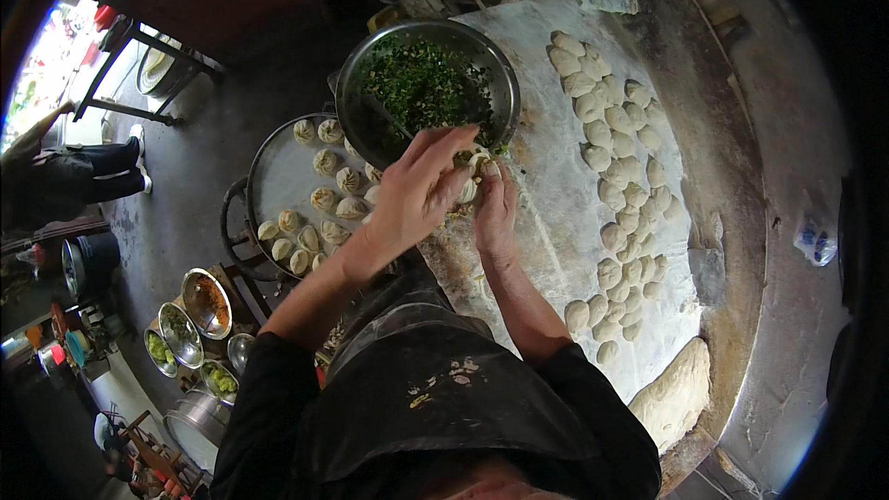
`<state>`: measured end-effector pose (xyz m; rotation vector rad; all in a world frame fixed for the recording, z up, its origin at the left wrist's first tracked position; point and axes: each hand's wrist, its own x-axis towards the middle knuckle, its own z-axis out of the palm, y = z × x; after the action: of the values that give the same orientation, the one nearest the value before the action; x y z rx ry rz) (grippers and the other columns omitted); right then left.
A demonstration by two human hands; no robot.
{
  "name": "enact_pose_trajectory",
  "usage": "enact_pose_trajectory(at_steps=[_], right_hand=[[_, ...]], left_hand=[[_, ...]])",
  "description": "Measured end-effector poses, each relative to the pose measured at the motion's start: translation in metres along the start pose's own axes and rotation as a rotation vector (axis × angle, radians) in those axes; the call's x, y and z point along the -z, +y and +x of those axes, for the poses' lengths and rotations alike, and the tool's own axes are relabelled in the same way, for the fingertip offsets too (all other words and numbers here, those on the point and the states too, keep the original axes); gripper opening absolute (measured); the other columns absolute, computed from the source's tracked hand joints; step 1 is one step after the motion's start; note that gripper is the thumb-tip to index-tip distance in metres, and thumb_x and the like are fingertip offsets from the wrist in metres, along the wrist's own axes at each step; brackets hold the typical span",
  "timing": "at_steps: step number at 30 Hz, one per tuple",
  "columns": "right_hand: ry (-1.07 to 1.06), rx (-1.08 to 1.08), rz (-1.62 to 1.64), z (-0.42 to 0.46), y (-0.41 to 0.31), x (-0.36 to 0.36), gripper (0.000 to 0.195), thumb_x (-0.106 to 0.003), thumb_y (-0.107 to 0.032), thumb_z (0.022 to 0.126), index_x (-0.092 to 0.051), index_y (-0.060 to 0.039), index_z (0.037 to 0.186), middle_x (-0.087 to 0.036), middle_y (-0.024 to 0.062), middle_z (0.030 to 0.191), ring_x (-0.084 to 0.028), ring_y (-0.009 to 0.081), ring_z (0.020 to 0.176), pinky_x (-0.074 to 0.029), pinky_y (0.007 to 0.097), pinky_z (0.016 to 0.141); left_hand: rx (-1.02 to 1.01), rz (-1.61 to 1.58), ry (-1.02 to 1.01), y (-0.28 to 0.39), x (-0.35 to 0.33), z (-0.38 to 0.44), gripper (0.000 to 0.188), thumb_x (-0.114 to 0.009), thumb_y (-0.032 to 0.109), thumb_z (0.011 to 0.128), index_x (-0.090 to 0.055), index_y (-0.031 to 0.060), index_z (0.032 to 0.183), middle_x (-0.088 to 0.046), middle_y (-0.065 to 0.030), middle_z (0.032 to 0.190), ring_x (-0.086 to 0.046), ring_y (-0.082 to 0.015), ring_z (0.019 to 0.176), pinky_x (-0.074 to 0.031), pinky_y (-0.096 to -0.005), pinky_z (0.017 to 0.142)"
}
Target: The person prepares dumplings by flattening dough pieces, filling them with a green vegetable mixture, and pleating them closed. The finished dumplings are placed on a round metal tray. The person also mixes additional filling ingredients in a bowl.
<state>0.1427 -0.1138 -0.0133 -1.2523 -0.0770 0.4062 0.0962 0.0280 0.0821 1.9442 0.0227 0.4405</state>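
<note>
A partly closed filled dough bun (469,189) is between my two hands, with some filling showing at its open top. My left hand (424,184) comes over it from the left, thumb and fingers at the dough's edge. On the other side, my right hand (496,212) grips the bun, its thumb at the opening. Just beyond my hands stands a metal bowl (515,94) of chopped green filling (430,80), with a utensil handle (389,114) leaning inside. Left of my left hand, a round tray (267,180) holds several pleated buns (326,161), partly hidden by my forearm.
Many dough pieces (621,146) lie in rows on the floured worktop (535,222). A large dough slab (670,396) rests at its near right edge. Lower left are bowls of fillings (207,302). Farther left, a person (90,170) stands near a dark metal stand (114,76).
</note>
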Motion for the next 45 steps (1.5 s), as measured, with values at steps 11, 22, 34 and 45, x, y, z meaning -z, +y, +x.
enact_pose_trajectory(at_steps=[11,22,34,45], right_hand=[[-0.051,-0.221,0.425,-0.011,-0.018,-0.028,0.046,-0.035,-0.037,0.105,-0.048,-0.0032,0.133,-0.059,0.0095,0.124,-0.060,0.0205,0.110,-0.051,0.0356,0.092],[-0.058,-0.122,0.248,-0.023,-0.019,-0.060,0.041,-0.041,-0.034,0.105,-0.052,-0.0019,0.128,-0.059,0.0057,0.117,-0.056,0.0153,0.106,-0.046,0.0311,0.092],[-0.162,0.267,-0.711,-0.024,0.011,-0.073,0.031,-0.048,-0.025,0.102,-0.061,0.0023,0.107,-0.066,0.0174,0.077,-0.065,0.0262,0.064,-0.049,0.0366,0.058],[-0.412,-0.238,-0.294,-0.042,0.089,-0.077,0.044,-0.042,-0.034,0.105,-0.048,-0.0027,0.135,-0.061,0.0103,0.120,-0.060,0.0185,0.105,-0.049,0.0340,0.089]], left_hand=[[-0.034,-0.018,0.153,-0.024,-0.003,-0.038,0.100,-0.082,0.032,0.075,-0.026,-0.0041,0.150,-0.037,-0.0198,0.152,-0.036,-0.0334,0.141,-0.024,-0.0420,0.116],[0.045,-0.026,0.215,-0.035,-0.014,-0.042,0.064,-0.057,0.039,0.095,-0.040,0.0033,0.145,-0.043,-0.0159,0.148,-0.040,-0.0310,0.137,-0.021,-0.0492,0.114],[0.046,0.066,0.545,-0.062,-0.003,-0.075,0.023,-0.060,0.008,0.088,-0.065,-0.0009,0.109,-0.068,-0.0148,0.109,-0.064,-0.0325,0.103,-0.041,-0.0477,0.101],[0.305,0.048,0.264,-0.104,0.053,-0.152,0.091,-0.077,0.024,0.084,-0.021,0.0099,0.154,-0.055,-0.0171,0.135,-0.052,-0.0287,0.127,-0.041,-0.0452,0.106]])
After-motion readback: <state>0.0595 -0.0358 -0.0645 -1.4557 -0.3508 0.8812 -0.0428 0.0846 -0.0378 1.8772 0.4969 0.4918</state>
